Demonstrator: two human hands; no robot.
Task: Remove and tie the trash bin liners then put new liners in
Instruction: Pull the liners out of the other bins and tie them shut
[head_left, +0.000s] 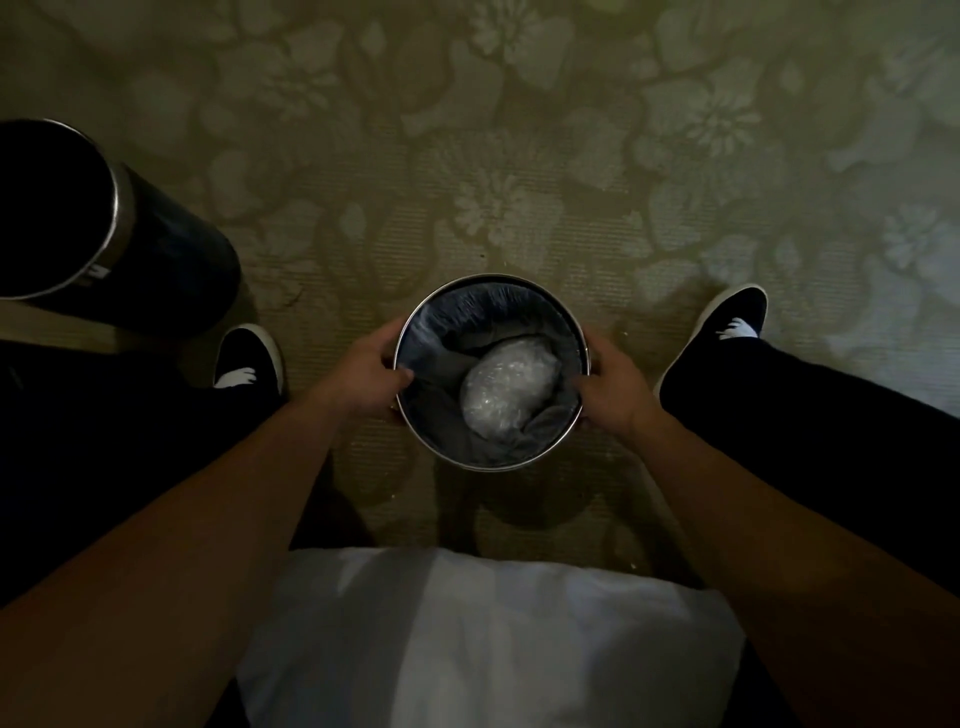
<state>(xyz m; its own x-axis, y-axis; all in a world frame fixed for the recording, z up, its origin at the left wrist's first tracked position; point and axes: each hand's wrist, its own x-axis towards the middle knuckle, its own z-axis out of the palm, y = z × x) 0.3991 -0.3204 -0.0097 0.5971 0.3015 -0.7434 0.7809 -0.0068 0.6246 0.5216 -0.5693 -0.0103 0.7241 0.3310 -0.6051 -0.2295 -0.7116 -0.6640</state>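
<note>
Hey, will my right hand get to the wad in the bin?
Probably yes: the right hand grips the bin rim, nothing covers the mouth, and the wad lies near its thumb.

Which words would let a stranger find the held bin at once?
On the flowered carpet, look between the two dark shoes. The small round bin there is held by the left hand and right hand. Unlike the bigger bin at far left, it contains a pale bundle.

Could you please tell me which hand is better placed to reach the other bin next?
Left, probably. The other bin stands on the person's left, beside the left shoe; the left hand is nearer, while the right hand would have to cross the small bin.
</note>
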